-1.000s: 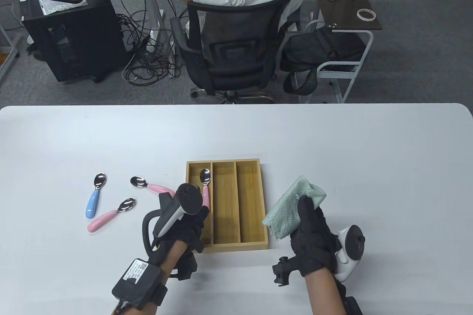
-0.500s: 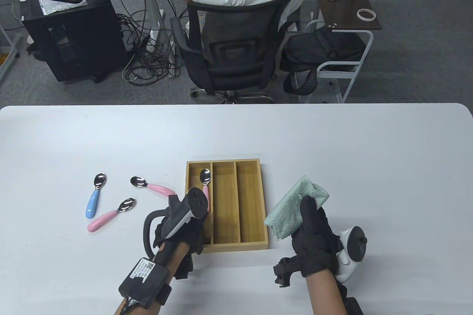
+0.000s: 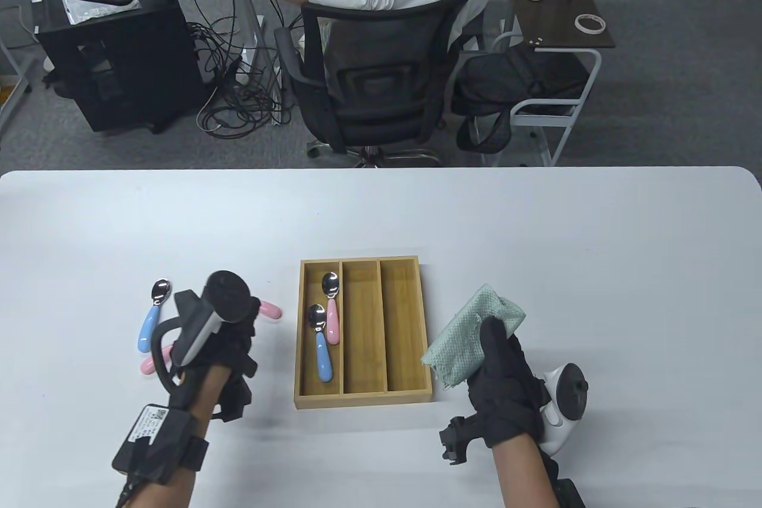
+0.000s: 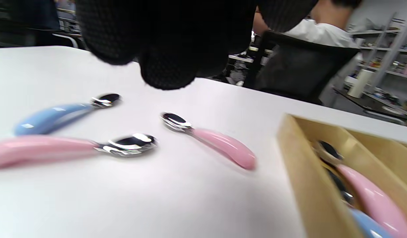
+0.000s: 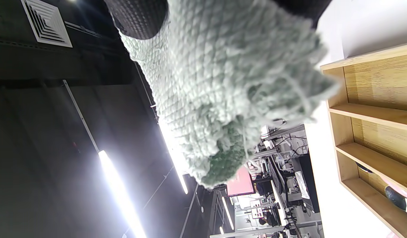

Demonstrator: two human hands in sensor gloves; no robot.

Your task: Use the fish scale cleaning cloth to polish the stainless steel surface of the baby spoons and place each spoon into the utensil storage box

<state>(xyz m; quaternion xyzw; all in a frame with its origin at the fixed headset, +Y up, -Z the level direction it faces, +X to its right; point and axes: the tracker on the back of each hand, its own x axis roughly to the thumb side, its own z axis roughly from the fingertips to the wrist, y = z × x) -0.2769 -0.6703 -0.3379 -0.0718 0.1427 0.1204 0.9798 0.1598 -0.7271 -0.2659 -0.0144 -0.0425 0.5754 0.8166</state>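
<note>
The wooden utensil box [image 3: 363, 398] has three compartments. In its left one lie a pink-handled spoon [image 3: 331, 310] and a blue-handled spoon [image 3: 322, 353]. My left hand [image 3: 229, 344] hovers left of the box, above the loose spoons, and holds nothing. In the left wrist view its fingers [image 4: 167, 66] hang over a blue spoon [image 4: 54, 114] and two pink spoons [image 4: 41, 148] [image 4: 220, 145] on the table. My right hand [image 3: 500, 374] grips the pale green cloth [image 3: 470, 335] just right of the box, with its thumb lying on the fabric [image 5: 223, 82].
The white table [image 3: 536, 234] stretches wide behind and to the right of the box. Beyond its far edge a person sits in a black office chair [image 3: 381, 79], back turned. A small side table [image 3: 559, 13] stands at the far right.
My left hand has left the box's left compartment and moved left over the loose spoons. A blue spoon now lies in that compartment beside the pink one. The right hand keeps the cloth still.
</note>
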